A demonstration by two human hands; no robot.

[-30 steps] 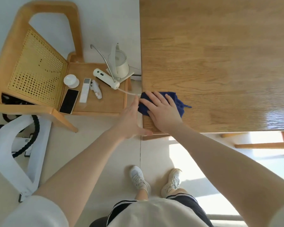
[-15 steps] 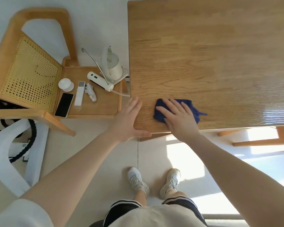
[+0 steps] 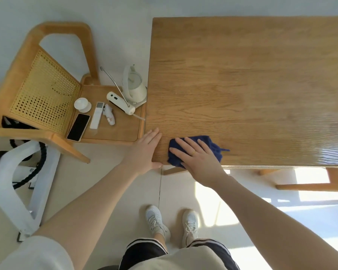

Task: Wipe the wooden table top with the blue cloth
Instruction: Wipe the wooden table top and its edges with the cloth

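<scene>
While the left hand (image 3: 144,151) rests flat at the table (image 3: 242,84) corner, the right hand (image 3: 197,158) presses flat on the blue cloth (image 3: 213,145).

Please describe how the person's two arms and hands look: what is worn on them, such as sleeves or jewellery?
Both forearms are bare. The left hand carries nothing visible. The right hand wears a thin gold-coloured ring on one finger. A short white sleeve covers the left upper arm.
</scene>
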